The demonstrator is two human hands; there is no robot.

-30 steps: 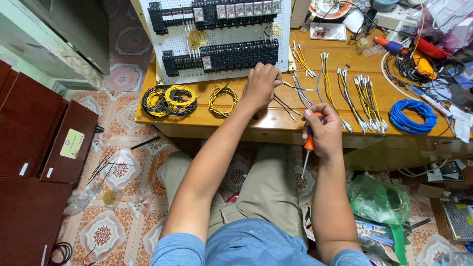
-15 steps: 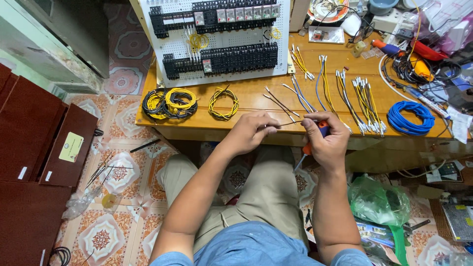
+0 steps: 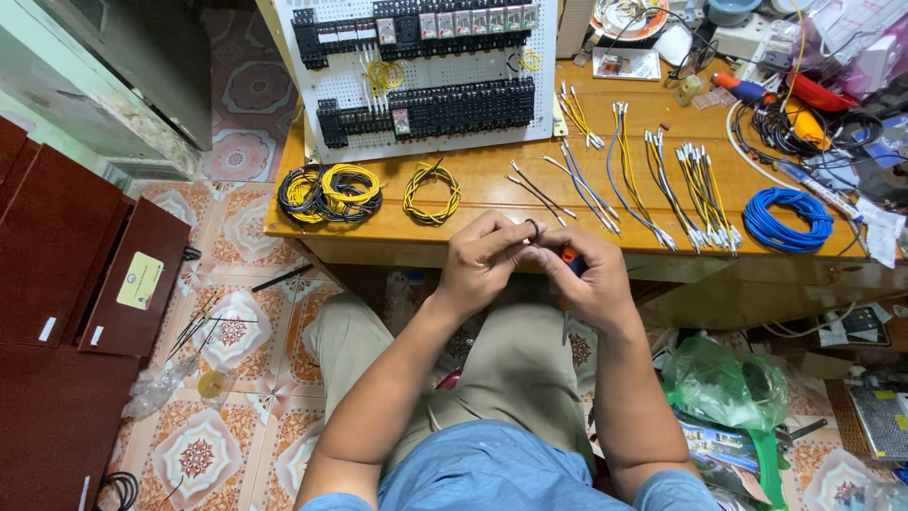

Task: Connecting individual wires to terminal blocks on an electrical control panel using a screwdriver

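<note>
Wooden workbench [image 3: 492, 185] fills the upper view, above patterned floor tiles. Just below its front edge, the left hand [image 3: 482, 260] and right hand [image 3: 588, 282] meet fingertip to fingertip, bending a thin dark wire [image 3: 532, 227] into a loop between them; the right also grips an orange-handled screwdriver [image 3: 567, 260], its shaft pointing down. Both forearms angle inward over the lap. Cut wires [image 3: 662, 180] lie beyond.
</note>
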